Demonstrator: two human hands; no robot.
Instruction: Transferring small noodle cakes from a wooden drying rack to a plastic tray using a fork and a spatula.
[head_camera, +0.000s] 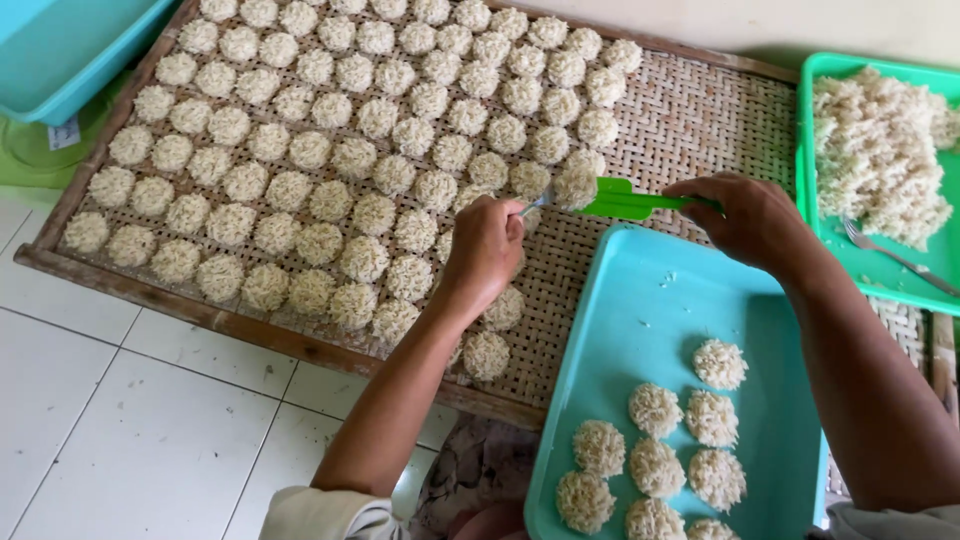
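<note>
We list, left to right: a woven bamboo tray (690, 110) on the floor, carrying rows of round noodle cakes (300, 150). Our left hand (485, 250), fingers closed around a metal utensil (537, 203), presses at one cake (577, 185) resting on a green spatula (625, 200). Our right hand (750, 215) grips the spatula's handle. Below sits a turquoise tray (640, 320) with more cakes; far right, a green tray (810, 150) of loose noodles (880, 150) with a fork (890, 255).

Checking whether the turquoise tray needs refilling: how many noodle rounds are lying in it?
9 noodle rounds in the turquoise tray: one alone at upper right, the other eight clustered at its near end. The bottom two are cut by the frame edge; more may lie beyond.
</note>
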